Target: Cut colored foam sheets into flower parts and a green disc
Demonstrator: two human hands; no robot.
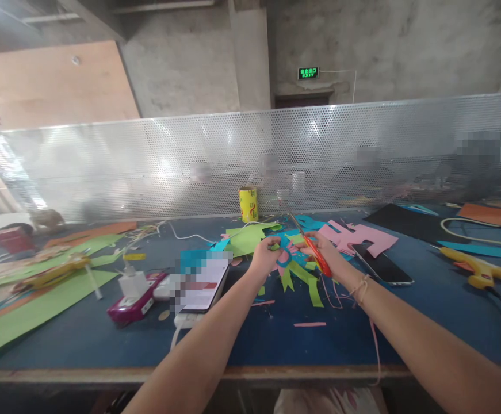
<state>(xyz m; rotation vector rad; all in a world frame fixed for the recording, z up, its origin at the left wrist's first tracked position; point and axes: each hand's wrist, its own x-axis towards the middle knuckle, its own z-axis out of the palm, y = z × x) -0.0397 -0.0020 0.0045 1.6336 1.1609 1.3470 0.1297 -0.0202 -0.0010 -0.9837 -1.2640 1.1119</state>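
Papercraft [283, 259]: blue and pink, green strips trailing, between your two hands over the blue tabletop [271, 342] (finer cuts too blurred to read).
Left hand [266, 254]: yours, fingertips pinching the papercraft's edge.
Right hand [325, 252]: yours, gripping red-handled scissors [316, 253], blades pointing away from you.
Pink sheet [373, 237]: just right of that hand, near a dark phone [382, 265].
Yellow roll [248, 204]: upright, beyond your hands.
Glue gun [477, 268]: yellow, far right.
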